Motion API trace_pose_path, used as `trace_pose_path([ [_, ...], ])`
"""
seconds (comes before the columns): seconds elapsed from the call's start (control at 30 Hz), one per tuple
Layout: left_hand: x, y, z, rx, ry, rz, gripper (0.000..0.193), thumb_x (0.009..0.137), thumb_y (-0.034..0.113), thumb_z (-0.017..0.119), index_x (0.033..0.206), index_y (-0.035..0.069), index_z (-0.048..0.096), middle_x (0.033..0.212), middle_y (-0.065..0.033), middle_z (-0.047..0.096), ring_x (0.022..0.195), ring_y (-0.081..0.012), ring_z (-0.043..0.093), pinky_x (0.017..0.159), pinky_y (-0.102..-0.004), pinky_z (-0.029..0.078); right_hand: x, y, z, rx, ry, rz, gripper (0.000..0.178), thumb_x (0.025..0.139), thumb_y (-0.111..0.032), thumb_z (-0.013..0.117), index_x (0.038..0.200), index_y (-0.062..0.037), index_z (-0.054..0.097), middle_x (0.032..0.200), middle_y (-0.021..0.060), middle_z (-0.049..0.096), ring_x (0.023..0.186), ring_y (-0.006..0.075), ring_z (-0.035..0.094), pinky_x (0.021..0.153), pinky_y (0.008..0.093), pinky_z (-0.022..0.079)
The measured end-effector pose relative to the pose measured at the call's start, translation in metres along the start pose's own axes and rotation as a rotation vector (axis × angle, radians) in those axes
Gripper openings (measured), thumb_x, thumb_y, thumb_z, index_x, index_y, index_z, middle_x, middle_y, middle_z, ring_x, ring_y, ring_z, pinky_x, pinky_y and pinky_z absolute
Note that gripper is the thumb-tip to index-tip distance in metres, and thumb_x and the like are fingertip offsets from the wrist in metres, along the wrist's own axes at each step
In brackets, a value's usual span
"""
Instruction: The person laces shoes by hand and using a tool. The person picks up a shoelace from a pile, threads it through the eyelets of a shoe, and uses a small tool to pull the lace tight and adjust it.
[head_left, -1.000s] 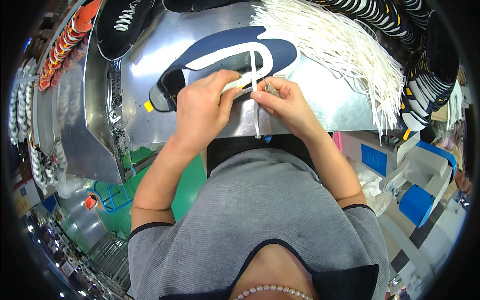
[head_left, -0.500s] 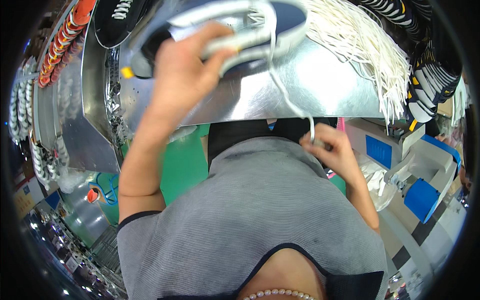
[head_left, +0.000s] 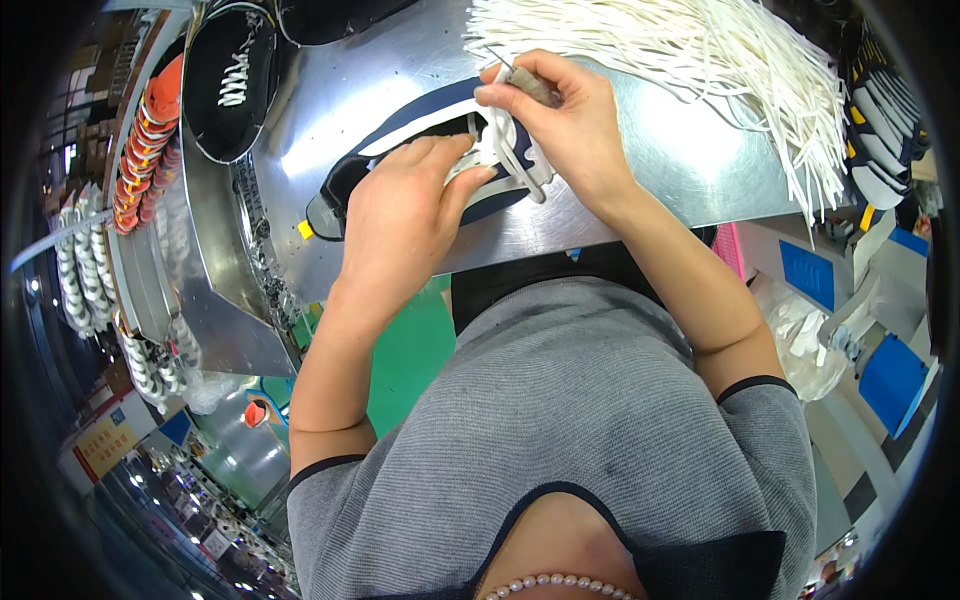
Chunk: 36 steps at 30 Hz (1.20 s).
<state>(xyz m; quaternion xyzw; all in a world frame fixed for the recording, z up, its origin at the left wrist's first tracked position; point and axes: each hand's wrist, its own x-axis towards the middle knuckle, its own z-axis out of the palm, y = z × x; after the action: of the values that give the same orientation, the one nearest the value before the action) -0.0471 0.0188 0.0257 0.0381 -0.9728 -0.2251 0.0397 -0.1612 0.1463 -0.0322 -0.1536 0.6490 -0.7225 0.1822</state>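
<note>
A navy and white shoe upper [head_left: 405, 113] lies on the metal table, its heel with a yellow tab toward the left. My left hand [head_left: 395, 205] is closed on its near side, thumb and fingers by the lacing opening. A white shoelace [head_left: 522, 172] lies looped at that opening, partly hidden by my hands. Just above the lace, my right hand [head_left: 590, 125] grips a small awl-like tool [head_left: 532, 86] by its wrapped handle. The thin metal tip points up and to the left; its exact end shape is too small to tell.
Loose white shoelaces [head_left: 690, 60] are heaped at the far right of the metal table [head_left: 330, 130]. A laced black shoe upper [head_left: 232, 120] lies at the far left. Orange shoe parts [head_left: 150, 150] hang further left; striped uppers [head_left: 885, 120] are stacked at the right.
The shoe upper has come down from a raised, blurred position onto the table. My right hand has moved from near my lap, where the lace ran taut, up to the lacing opening.
</note>
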Motion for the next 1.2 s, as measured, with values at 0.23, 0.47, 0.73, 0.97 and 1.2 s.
trace_pose_path([
  [0.23, 0.020, -0.006, 0.030, 0.077, 0.104, -0.071, 0.019, 0.088, 0.028, 0.070, 0.088, 0.009, 0.073, 0.076, -0.0068, 0.067, 0.066, -0.0279, 0.065, 0.059, -0.0385, 0.048, 0.011, 0.021, -0.001, 0.231, 0.089, -0.037, 0.018, 0.084, -0.015, 0.077, 0.091, 0.0006, 0.072, 0.074, -0.0004, 0.067, 0.068, 0.0045, 0.056, 0.061, 0.0233, 0.045],
  [0.47, 0.023, -0.012, 0.033, -0.038, 0.137, -0.173, 0.023, 0.090, 0.028, 0.069, 0.084, 0.006, 0.072, 0.074, -0.0096, 0.069, 0.061, -0.0290, 0.065, 0.056, -0.0367, 0.048, -0.012, 0.001, -0.035, -0.188, -0.123, 0.096, 0.031, 0.095, -0.028, 0.064, 0.106, 0.0009, 0.058, 0.075, 0.0089, 0.069, 0.065, 0.0153, 0.062, 0.062, 0.0295, 0.048],
  [0.73, 0.026, -0.013, 0.033, -0.024, 0.147, -0.134, 0.022, 0.090, 0.027, 0.069, 0.084, 0.006, 0.072, 0.073, -0.0100, 0.069, 0.061, -0.0284, 0.065, 0.055, -0.0360, 0.048, -0.040, 0.001, -0.042, -0.428, -0.241, -0.030, 0.016, 0.093, -0.020, 0.062, 0.095, -0.0035, 0.060, 0.073, 0.0130, 0.068, 0.070, 0.0331, 0.067, 0.066, 0.0408, 0.051],
  [0.97, 0.028, -0.011, 0.025, -0.100, -0.023, -0.286, 0.019, 0.089, 0.022, 0.071, 0.091, 0.003, 0.072, 0.077, -0.0115, 0.070, 0.066, -0.0271, 0.068, 0.062, -0.0324, 0.051, -0.034, -0.007, -0.041, -0.642, -0.299, -0.028, 0.012, 0.092, -0.018, 0.062, 0.094, -0.0065, 0.061, 0.072, 0.0137, 0.067, 0.070, 0.0354, 0.066, 0.066, 0.0456, 0.051],
  [1.2, 0.012, -0.003, 0.031, -0.267, -0.058, -0.140, 0.023, 0.080, 0.003, 0.070, 0.103, -0.002, 0.067, 0.096, -0.0172, 0.072, 0.089, -0.0314, 0.071, 0.081, -0.0365, 0.054, -0.031, 0.012, -0.007, -0.917, -0.278, -0.063, 0.017, 0.091, -0.012, 0.062, 0.095, 0.0021, 0.052, 0.074, 0.0195, 0.066, 0.074, 0.0400, 0.067, 0.065, 0.0481, 0.052],
])
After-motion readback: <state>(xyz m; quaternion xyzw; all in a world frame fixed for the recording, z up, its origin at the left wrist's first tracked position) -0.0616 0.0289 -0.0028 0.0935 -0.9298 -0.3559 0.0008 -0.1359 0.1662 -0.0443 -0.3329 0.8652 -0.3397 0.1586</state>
